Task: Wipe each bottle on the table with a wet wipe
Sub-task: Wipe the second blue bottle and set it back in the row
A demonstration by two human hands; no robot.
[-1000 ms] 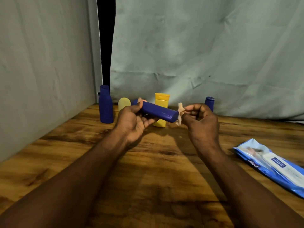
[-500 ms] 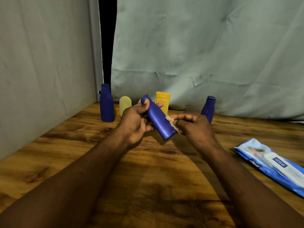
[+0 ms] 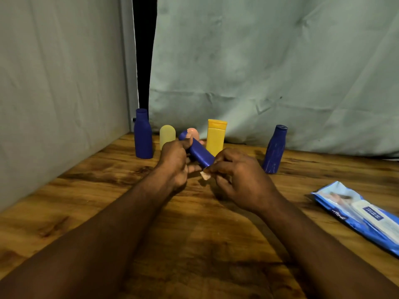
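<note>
My left hand [image 3: 176, 162] grips a blue cylindrical bottle [image 3: 199, 152], tilted with its lower end pointing right and toward me. My right hand [image 3: 239, 180] pinches a small folded wet wipe [image 3: 205, 175] against that lower end. Along the back of the wooden table [image 3: 108, 190] stand a blue bottle [image 3: 143, 134], a pale yellow bottle [image 3: 167, 135], a pink bottle [image 3: 193, 132] partly hidden behind the held one, an orange-yellow bottle [image 3: 216, 137] and another blue bottle [image 3: 274, 151] at the right.
A blue pack of wet wipes [image 3: 358, 214] lies flat near the table's right edge. Grey cloth hangs behind the table and a wall closes off the left side, with a dark gap between them.
The held bottle swung from nearly level to steeply tilted. My right hand with the wipe dropped to its lower end, uncovering the right blue bottle behind it.
</note>
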